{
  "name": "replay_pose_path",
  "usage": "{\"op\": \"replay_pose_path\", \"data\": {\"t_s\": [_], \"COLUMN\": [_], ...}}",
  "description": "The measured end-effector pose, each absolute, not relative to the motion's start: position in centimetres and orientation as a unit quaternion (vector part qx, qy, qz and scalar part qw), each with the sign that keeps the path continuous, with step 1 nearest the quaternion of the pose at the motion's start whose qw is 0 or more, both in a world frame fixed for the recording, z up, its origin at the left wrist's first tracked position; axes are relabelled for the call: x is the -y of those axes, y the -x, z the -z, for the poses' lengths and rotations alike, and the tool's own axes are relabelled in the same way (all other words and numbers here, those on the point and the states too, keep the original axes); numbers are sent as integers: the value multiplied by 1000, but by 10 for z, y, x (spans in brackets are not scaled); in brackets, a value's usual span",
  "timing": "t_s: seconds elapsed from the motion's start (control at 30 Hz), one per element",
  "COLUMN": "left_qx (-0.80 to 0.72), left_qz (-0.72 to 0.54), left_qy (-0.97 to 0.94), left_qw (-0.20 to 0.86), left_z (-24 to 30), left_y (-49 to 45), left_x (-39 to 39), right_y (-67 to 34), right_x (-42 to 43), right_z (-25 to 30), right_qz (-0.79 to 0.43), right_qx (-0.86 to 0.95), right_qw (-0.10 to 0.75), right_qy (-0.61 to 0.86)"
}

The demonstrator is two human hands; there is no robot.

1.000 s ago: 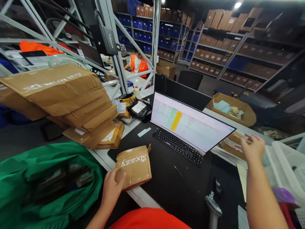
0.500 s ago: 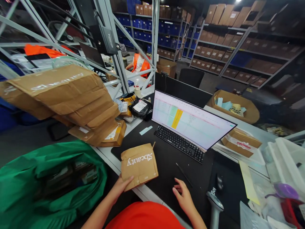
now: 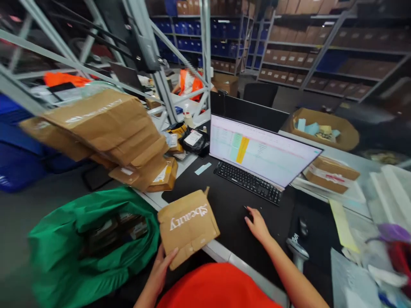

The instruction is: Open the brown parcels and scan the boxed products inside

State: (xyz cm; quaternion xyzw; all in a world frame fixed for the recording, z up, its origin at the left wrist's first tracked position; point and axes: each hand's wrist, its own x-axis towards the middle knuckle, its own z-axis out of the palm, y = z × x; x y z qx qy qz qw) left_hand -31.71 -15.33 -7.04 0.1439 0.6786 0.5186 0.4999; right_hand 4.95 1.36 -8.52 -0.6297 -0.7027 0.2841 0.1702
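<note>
My left hand [image 3: 163, 264] grips a flat brown cardboard box [image 3: 190, 246] by its near left corner, thumb on top and the other fingers underneath. White "sbeauty" lettering faces up on the box, which is tilted above the desk's front edge. On the black desk mat [image 3: 224, 218], the fingers of my right hand [image 3: 257, 224] are bent around a thin black pen [image 3: 245, 208]. Only the pen's far end shows; the hand covers the rest. To the left, a green bag [image 3: 64, 248] gapes with several parcels inside.
A monitor [image 3: 257, 149] and keyboard [image 3: 247, 183] stand at the back of the desk. Cardboard boxes [image 3: 128, 132] are stacked on the left. At the right lie a mouse [image 3: 302, 226], a barcode scanner [image 3: 298, 250] and a taped box [image 3: 332, 173]. Another person [image 3: 189, 83] sits beyond the metal frame.
My right hand has reached forward onto the pen. The box in my left hand has turned slightly and shifted toward me. The camera view has shifted a little.
</note>
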Motion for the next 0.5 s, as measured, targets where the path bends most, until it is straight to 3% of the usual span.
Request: {"op": "replay_pose_path", "data": {"t_s": [0.2, 0.5], "left_qx": [-733, -729], "left_qz": [-471, -475], "left_qy": [-106, -131], "left_qw": [479, 476], "left_z": [83, 67], "left_y": [330, 320], "left_x": [172, 167], "right_y": [-90, -81], "right_x": [-60, -114], "right_z": [94, 105], "right_qz": [-203, -204], "right_qx": [597, 584], "right_qw": [92, 47], "right_qy": [770, 784]}}
